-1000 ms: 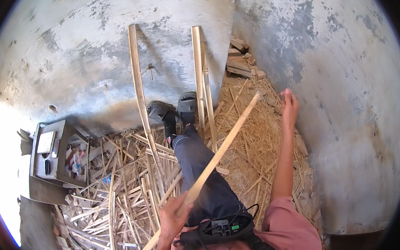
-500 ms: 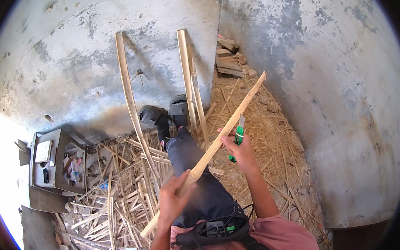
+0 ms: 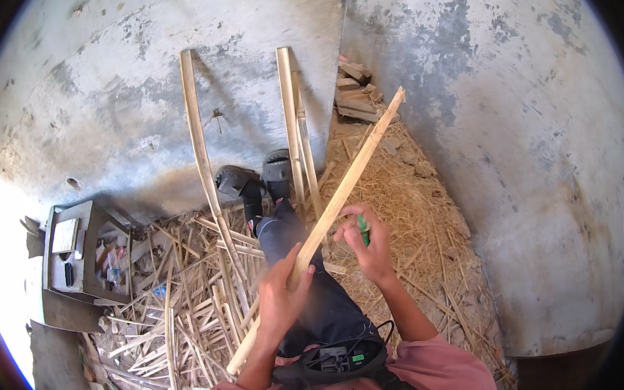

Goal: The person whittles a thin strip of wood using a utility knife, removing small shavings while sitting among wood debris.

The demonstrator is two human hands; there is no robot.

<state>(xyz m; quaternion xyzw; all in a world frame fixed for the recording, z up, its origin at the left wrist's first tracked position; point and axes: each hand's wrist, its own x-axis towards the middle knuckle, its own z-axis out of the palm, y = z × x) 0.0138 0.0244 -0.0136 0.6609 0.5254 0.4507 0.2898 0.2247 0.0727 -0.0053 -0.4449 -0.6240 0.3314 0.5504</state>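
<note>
My left hand [image 3: 283, 291] grips a long, pale split bamboo strip [image 3: 347, 183], which slants up and to the right across my legs. At the right of the strip, my right hand [image 3: 365, 245] has its fingers curled round a green utility knife [image 3: 363, 228]; the blade cannot be made out. My outstretched legs [image 3: 281, 239] in dark trousers end in dark footwear [image 3: 275, 175] against the wall. Under and around my legs lie many cut strips [image 3: 167, 336] and pale shavings [image 3: 417, 223].
Longer bamboo strips [image 3: 198, 134] lean on the weathered wall [image 3: 104, 82]. A dark box [image 3: 92, 282] with litter inside stands at the left beside a bright opening [image 3: 1, 262]. Broken wood and rubble [image 3: 358, 90] lie in the far corner, and another wall [image 3: 528, 172] rises on the right.
My right hand has come in from the far right, the knife appearing in it, and is now beside the strip. The strip's upper end has risen in view and tilted more upright.
</note>
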